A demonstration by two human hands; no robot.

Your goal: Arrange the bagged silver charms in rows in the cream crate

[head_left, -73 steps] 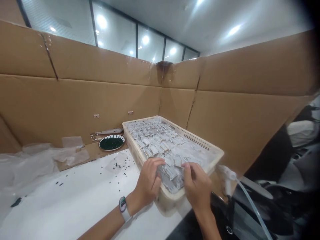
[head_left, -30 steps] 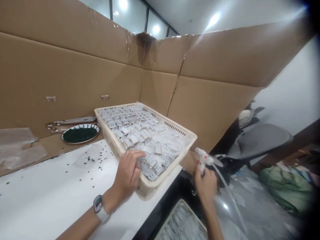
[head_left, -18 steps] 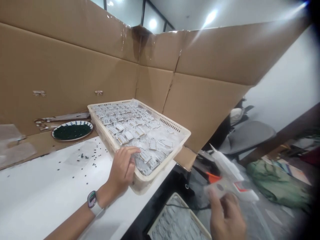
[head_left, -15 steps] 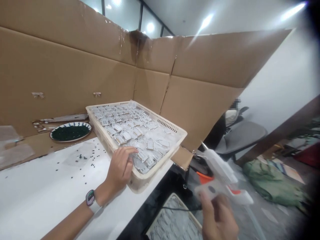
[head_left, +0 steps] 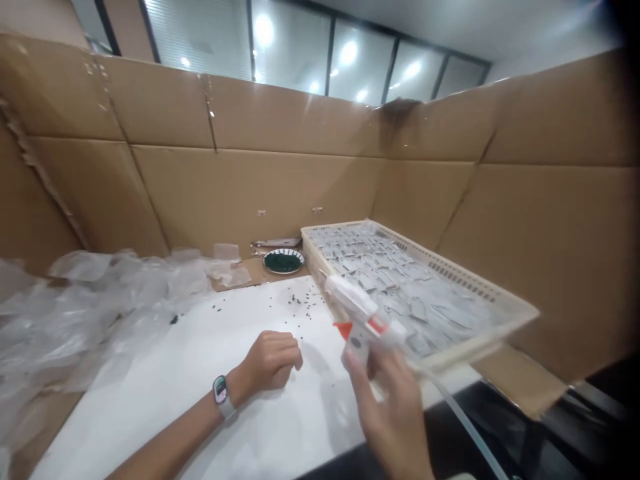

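Observation:
My right hand (head_left: pixel 393 410) holds a white glue gun (head_left: pixel 357 312) with an orange trigger, its nozzle pointing up and left over the white table (head_left: pixel 200 373); a clear glue stick or tube trails behind it. My left hand (head_left: pixel 270 360) rests on the table as a loose fist, holding nothing, a watch on its wrist. To the right stands a cream plastic tray (head_left: pixel 505 313) filled with several small clear packets, its near corner behind the glue gun.
A small dish of dark green beads (head_left: pixel 283 261) sits at the back by the cardboard wall (head_left: pixel 250 193). Loose beads (head_left: pixel 300 300) dot the table. Crumpled clear plastic (head_left: pixel 90 300) lies at the left. Cardboard panels enclose the back and right.
My left hand left the tray's edge and now lies closed on the table. My right hand picked up the glue gun from the right and brought it over the table. The view swung left.

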